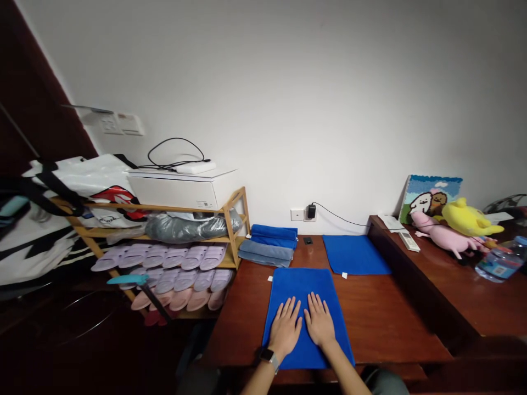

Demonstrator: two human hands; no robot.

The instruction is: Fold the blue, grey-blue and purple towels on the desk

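Note:
A blue cloth (302,282) is spread flat on the reddish-brown desk (382,307), with a small white tag at its upper left edge. My left hand (286,326), with a watch on the wrist, lies flat on the cloth's left part, fingers extended. Flat on its right part rests my right hand (319,321), fingers stretched out and slightly apart. Neither hand holds anything. A second blue cloth (356,254) lies flat at the back right of the desk. At the back left are rolled or folded blue cloths (274,236) and grey-blue cloths (267,253).
Left of the desk stands a wooden rack (230,233) with slippers and a white box (177,189). A raised desk section (465,291) on the right bears a remote (409,241), plush toys (465,216) and a bottle (497,264). A charger (312,210) is plugged into the wall.

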